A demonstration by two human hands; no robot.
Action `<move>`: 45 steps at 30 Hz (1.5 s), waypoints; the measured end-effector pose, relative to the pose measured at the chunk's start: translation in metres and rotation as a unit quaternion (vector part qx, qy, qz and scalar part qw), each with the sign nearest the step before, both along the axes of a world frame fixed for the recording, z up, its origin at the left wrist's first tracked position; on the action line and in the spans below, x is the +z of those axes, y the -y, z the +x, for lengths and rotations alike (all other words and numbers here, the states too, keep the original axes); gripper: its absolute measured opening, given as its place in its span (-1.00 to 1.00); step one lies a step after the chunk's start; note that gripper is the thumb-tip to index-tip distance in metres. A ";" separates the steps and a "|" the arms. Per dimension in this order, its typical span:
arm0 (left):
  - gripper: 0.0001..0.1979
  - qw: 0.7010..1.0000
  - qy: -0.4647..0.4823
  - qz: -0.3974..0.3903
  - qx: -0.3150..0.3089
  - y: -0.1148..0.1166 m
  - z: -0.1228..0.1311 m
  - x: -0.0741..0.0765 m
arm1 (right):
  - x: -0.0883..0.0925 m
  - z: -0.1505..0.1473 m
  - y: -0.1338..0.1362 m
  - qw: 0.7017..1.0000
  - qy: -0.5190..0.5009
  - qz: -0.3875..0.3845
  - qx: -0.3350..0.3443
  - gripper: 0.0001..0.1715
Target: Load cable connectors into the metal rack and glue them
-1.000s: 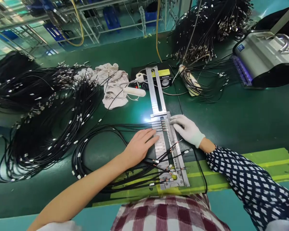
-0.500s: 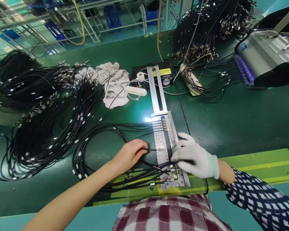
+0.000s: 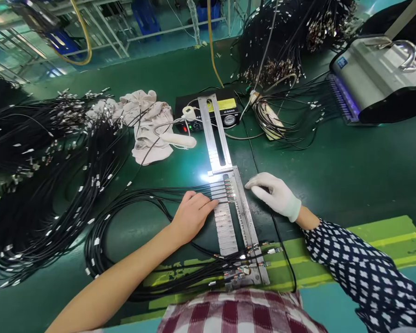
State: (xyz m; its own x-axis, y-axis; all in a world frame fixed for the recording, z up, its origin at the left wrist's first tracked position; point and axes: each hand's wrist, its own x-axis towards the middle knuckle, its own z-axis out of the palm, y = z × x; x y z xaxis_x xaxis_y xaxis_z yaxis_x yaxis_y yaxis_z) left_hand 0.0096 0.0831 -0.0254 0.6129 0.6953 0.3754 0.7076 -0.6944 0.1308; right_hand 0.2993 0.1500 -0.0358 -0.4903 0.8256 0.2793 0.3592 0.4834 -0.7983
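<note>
My bare left hand [image 3: 193, 215] lies at the left edge of a slotted metal fixture [image 3: 226, 233]. Its thumb and fingers are closed on a black cable [image 3: 223, 202], whose connector end sits in the fixture. Several other cables [image 3: 197, 187] lie side by side in the slots just above. My right hand [image 3: 276, 194], in a white glove, hovers just right of the fixture's rail, fingers stretched toward it and holding nothing visible. Across the fixture's lower end lies a bundle of loose cables [image 3: 208, 268] with connector ends.
A black control box [image 3: 213, 111] stands behind the fixture, with a white-handled tool [image 3: 178, 139] and crumpled cloth [image 3: 149, 125] beside it. Cable heaps [image 3: 55, 203] cover the left; another [image 3: 273, 41] lies at the back. A silver machine with purple light [image 3: 377, 78] stands at right.
My left hand has moved up along the fixture with a cable to the row of seated ones. My right hand has moved up and away from the loose connector ends. The view has shifted slightly.
</note>
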 end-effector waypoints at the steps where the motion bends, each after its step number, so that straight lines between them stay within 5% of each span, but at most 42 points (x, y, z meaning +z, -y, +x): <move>1: -0.77 1.000 -0.005 0.002 0.000 -0.001 0.000 0.000 | 0.001 -0.001 0.001 1.000 0.002 0.006 0.002 -0.78; 16: -0.75 0.999 0.020 -0.008 -0.047 -0.004 0.005 -0.007 | 0.004 -0.002 0.001 1.000 0.006 -0.005 0.005 -0.78; 21: -0.67 0.998 -0.042 -0.033 0.019 0.010 -0.001 -0.008 | 0.003 -0.002 0.001 1.000 0.009 -0.008 0.002 -0.76; 28: -0.60 0.996 -0.062 -0.064 0.023 0.018 0.002 -0.014 | 0.000 -0.002 0.001 1.000 0.025 0.010 0.002 -0.76; 32: -0.64 0.985 0.004 -0.175 0.013 0.024 -0.001 0.007 | -0.002 -0.002 0.003 0.999 0.038 0.028 -0.008 -0.76; 38: -0.92 0.908 0.000 -0.415 -0.053 0.056 -0.010 0.044 | -0.002 -0.002 0.005 0.998 0.053 0.036 -0.001 -0.75; 45: -0.93 0.880 0.121 -0.460 0.016 0.054 -0.011 0.033 | -0.003 -0.003 0.004 0.997 0.070 0.039 -0.004 -0.75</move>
State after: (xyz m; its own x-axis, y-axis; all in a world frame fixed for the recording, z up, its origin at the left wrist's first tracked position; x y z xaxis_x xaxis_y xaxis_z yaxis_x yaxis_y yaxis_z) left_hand -0.0015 0.0296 0.0076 0.5668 0.7888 -0.2377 0.5991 -0.1966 0.7762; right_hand 0.2963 0.1461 -0.0393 -0.5232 0.8075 0.2724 0.4678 0.5393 -0.7003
